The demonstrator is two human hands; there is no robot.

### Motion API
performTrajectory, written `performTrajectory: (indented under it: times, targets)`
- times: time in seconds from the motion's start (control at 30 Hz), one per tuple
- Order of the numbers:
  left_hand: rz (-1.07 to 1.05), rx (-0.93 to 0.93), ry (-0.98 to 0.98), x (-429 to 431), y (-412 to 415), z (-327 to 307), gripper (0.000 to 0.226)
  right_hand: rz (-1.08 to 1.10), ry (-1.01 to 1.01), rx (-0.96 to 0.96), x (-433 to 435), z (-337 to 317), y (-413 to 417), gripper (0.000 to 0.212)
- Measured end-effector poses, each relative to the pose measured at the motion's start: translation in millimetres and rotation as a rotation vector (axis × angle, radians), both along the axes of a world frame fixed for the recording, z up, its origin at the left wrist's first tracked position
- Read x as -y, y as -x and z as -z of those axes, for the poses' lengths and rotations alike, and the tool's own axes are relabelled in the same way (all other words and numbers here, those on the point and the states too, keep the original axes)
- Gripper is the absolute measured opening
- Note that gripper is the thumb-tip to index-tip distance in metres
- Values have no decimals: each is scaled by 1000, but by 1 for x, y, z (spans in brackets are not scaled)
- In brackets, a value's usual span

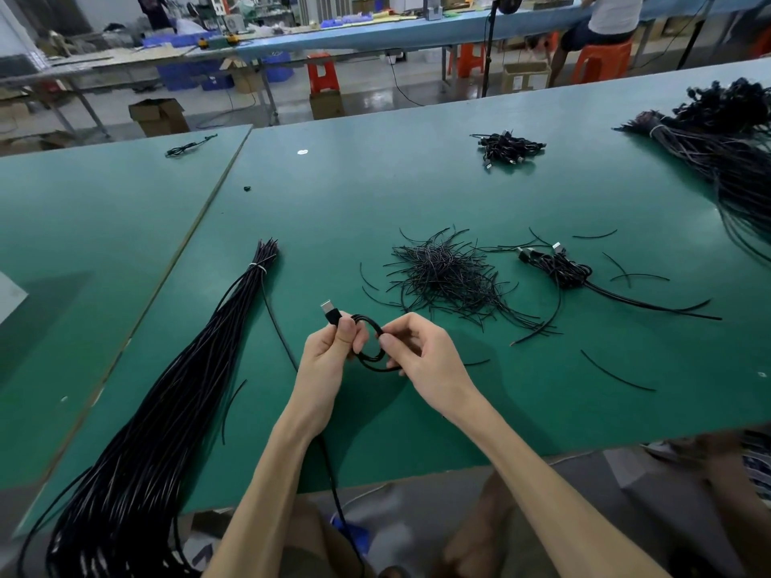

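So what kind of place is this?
Probably a cable-assembly workshop: left hand and right hand hold a coiled USB cable over a green workbench, beside a tied bundle of cables and a heap of short wire ties; long benches stand behind.

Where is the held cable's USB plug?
Head view, centre: the USB plug sticks up from the left hand, left of the right hand's cable coil.

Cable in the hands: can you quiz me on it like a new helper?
1. True or false: the left hand pinches the cable just below its plug.
2. What lies on the table beyond the right hand? A scissors; B a pile of short black wires; C a cup.
3. Fill in: between the hands the cable is wound into a ____.
Key: 1 true; 2 B; 3 loop.
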State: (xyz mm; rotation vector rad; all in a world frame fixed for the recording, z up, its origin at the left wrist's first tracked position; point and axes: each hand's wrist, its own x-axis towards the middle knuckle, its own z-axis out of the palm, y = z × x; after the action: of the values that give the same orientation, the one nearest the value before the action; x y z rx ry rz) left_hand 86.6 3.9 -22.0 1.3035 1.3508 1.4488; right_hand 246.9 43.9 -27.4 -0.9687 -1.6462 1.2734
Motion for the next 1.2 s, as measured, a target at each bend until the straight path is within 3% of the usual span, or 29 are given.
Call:
performTrajectory:
  times: [0.2, 0.33, 0.47, 0.73, 0.87, 1.03, 1.2]
  targets:
    - [1, 52, 86, -1, -1, -1, 48, 13, -102, 79, 1, 1, 2, 8]
    - [-23, 78, 74, -1, 0, 0, 47, 3, -312, 257, 8, 5, 7, 33]
    - [-48, 87, 74, -1, 0, 0, 51, -61, -310, 326, 9, 7, 8, 57]
    - [-39, 111, 61, -2, -1, 1, 43, -16, -292, 287, 9, 7, 8, 36]
    - [-50, 88, 55, -2, -1, 2, 45, -31, -352, 339, 12, 5, 8, 45]
    - [-27, 72, 37, -1, -3, 2, 47, -64, -537, 612, 18, 4, 13, 62]
    - [35, 79, 42, -1, -3, 4, 52, -49, -507, 596, 17, -1, 12, 62]
